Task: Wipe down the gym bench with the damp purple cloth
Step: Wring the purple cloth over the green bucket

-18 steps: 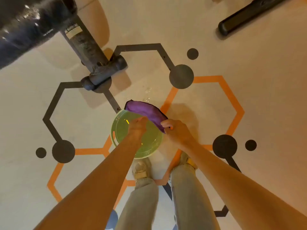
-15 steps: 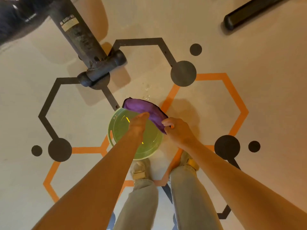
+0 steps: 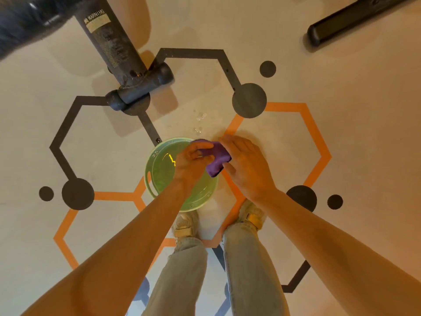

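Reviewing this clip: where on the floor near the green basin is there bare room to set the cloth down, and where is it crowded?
Bare floor lies left of the green basin, inside the black hexagon outline, and right of the right hand, inside the orange hexagon. Crowded: basin rim, where both hands bunch the purple cloth, the feet below, and the bench foot above.

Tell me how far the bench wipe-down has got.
Done: the purple cloth looks wetted, with drops on the floor beyond the green basin. In hand: the left hand and right hand both hold the bunched cloth over the basin rim. Left: all the wiping; the bench stands untouched.
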`<action>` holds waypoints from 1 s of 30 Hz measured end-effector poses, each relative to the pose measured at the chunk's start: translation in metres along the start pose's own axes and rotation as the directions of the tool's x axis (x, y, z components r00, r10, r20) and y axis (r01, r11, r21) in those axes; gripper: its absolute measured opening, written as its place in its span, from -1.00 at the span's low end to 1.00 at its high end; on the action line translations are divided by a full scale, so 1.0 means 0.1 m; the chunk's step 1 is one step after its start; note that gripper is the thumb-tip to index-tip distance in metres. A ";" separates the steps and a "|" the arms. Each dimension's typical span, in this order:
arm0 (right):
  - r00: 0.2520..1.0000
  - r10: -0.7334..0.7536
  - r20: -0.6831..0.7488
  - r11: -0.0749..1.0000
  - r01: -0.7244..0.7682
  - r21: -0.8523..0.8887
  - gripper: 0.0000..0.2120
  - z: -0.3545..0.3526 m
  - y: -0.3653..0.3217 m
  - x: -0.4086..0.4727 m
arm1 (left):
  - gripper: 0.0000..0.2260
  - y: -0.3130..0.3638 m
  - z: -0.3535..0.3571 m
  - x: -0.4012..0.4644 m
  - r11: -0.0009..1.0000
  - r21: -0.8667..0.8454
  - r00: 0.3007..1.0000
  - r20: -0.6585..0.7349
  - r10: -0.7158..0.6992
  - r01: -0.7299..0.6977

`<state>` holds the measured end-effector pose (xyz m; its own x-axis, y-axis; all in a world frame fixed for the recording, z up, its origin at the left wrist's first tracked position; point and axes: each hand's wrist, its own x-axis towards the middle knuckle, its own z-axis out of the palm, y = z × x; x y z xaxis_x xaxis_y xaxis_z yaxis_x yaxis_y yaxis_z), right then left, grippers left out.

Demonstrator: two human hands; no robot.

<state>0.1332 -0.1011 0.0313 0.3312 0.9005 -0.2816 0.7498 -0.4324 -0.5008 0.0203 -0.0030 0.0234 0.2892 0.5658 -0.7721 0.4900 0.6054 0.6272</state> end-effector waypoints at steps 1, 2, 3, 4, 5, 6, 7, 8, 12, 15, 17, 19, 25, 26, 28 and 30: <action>0.998 -0.049 0.029 0.997 0.051 -0.066 -0.38 -0.08 0.00 0.00 | -0.69 0.13 0.02 -0.13 0.999 0.026 0.999 0.040 0.020 -0.021; 0.994 -0.087 0.064 0.988 0.094 -0.119 -0.31 -0.17 -0.02 -0.01 | -0.65 0.22 0.03 -0.25 0.997 0.061 0.996 0.075 0.037 -0.042; 0.990 -0.112 0.085 0.981 0.124 -0.151 -0.26 -0.28 -0.04 -0.04 | -0.61 0.35 0.05 -0.39 0.994 0.090 0.993 0.109 0.045 -0.055; 0.988 -0.124 0.090 0.977 0.138 -0.163 -0.23 -0.39 -0.07 -0.07 | -0.59 0.44 0.06 -0.51 0.993 0.098 0.989 0.138 0.056 -0.070; 0.989 -0.127 0.076 0.978 0.137 -0.159 -0.22 -0.52 -0.09 -0.11 | -0.57 0.57 0.07 -0.65 0.992 0.098 0.986 0.159 0.060 -0.076; 0.992 -0.109 0.068 0.984 0.117 -0.133 -0.23 -0.66 -0.13 -0.17 | -0.55 0.68 0.08 -0.78 0.989 0.113 0.982 0.170 0.077 -0.097; 0.995 -0.073 0.066 0.993 0.079 -0.092 -0.26 -0.80 -0.18 -0.24 | -0.53 0.81 0.10 -0.94 0.981 0.152 0.979 0.182 0.094 -0.123; 0.997 -0.026 0.073 0.999 0.029 -0.045 -0.31 -0.95 -0.24 -0.32 | -0.52 0.94 0.12 -1.11 0.968 0.193 0.973 0.195 0.122 -0.160; 0.987 0.148 -0.067 0.977 -0.135 0.162 -0.59 -1.58 -0.47 -0.73 | -0.57 1.45 0.24 -1.82 0.962 0.199 0.968 0.202 0.146 -0.186; 0.932 0.361 -0.035 0.846 -0.311 0.433 -0.76 -2.19 -0.72 -1.04 | -0.60 1.78 0.37 -2.31 0.964 0.185 0.970 0.188 0.154 -0.189; 0.895 0.442 0.059 0.732 -0.398 0.552 -0.80 -2.57 -0.83 -1.23 | -0.65 1.99 0.46 -2.60 0.968 0.166 0.970 0.183 0.160 -0.190; 0.891 0.445 0.093 0.652 -0.393 0.648 -0.85 -2.94 -0.90 -1.39 | -0.69 2.20 0.57 -2.85 0.970 0.127 0.966 0.186 0.181 -0.206; 0.912 0.393 0.114 0.509 -0.319 0.799 -0.83 -3.89 -0.96 -1.62 | -0.74 2.69 0.77 -3.37 0.974 0.086 0.970 0.143 0.197 -0.210; 0.914 0.391 0.111 0.500 -0.312 0.808 -0.81 -3.99 -0.97 -1.62 | -0.75 2.73 0.79 -3.41 0.973 0.103 0.972 0.133 0.192 -0.206; 0.908 0.402 0.121 0.491 -0.324 0.809 -0.74 -4.11 -0.95 -1.59 | -0.78 2.79 0.82 -3.45 0.975 0.132 0.980 0.111 0.168 -0.182; 0.904 0.395 0.165 0.523 -0.369 0.768 -0.69 -4.19 -0.91 -1.56 | -0.81 2.85 0.79 -3.38 0.982 0.125 0.988 0.086 0.132 -0.142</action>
<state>0.2530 -0.1833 0.4634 0.5007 0.6356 -0.5877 -0.1704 -0.5932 -0.7868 0.1269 -0.0657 0.4556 0.4205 0.5906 -0.6887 0.5428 0.4445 0.7126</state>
